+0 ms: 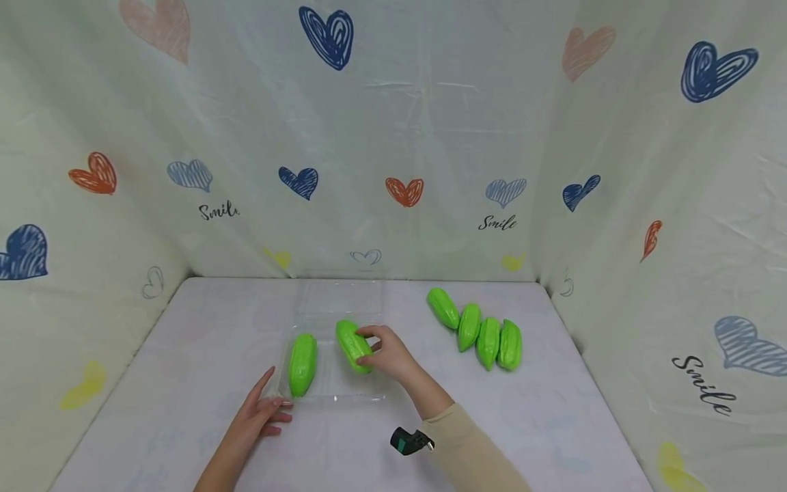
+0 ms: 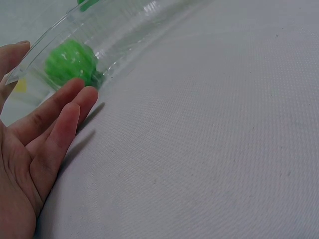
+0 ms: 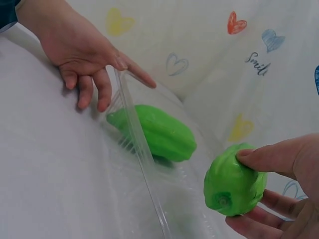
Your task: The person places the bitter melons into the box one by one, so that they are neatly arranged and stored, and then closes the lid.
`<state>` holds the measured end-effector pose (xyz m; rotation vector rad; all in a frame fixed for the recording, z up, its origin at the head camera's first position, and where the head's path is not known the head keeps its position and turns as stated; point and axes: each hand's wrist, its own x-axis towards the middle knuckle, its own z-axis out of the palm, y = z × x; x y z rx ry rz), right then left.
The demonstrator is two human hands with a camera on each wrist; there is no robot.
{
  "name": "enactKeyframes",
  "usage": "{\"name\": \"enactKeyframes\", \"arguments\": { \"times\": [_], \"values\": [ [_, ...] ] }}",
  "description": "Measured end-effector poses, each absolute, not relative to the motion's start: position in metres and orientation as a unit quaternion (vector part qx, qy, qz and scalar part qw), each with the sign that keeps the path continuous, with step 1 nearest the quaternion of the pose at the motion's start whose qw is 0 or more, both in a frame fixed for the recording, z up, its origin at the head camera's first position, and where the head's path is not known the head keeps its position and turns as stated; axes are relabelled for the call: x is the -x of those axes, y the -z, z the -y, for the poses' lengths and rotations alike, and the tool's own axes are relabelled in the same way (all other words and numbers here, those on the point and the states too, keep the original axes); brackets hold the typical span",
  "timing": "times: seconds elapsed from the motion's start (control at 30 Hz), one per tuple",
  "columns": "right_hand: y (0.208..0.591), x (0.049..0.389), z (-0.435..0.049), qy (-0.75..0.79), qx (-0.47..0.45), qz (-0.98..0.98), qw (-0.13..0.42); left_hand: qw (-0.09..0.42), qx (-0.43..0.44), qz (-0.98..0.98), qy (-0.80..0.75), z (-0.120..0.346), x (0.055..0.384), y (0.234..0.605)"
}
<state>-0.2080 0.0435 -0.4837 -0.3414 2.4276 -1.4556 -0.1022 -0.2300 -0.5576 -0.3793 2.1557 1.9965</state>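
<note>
Between the thumb and fingers of my right hand [image 1: 389,352] is a glossy green ridged gourd [image 1: 353,345], pinched over the right half of a clear plastic container [image 1: 335,398]. In the right wrist view, this held gourd [image 3: 232,186] turns its stem end to the camera. A second green gourd [image 1: 302,365] lies lengthwise in the container's left half. My left hand [image 1: 252,413] touches the near left corner of the container, its fingers mostly straight; in the left wrist view, some fingers [image 2: 55,112] lie outside the clear wall.
Several more green gourds [image 1: 488,342] lie in a slanting row at the table's back right. The container's clear lid [image 1: 340,298] is folded back toward the rear curtain [image 1: 430,137]. A small black device [image 1: 410,441] sits by the right wrist, above the white table [image 1: 344,458].
</note>
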Motion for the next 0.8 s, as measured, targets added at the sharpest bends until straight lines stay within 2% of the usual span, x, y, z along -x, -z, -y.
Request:
{"name": "enactKeyframes", "arguments": {
  "times": [0.8],
  "values": [
    [0.500, 0.202, -0.011, 0.492, 0.102, -0.850, 0.158, 0.108, 0.143, -0.729, -0.661, 0.230, 0.104, 0.556]
  ]
}}
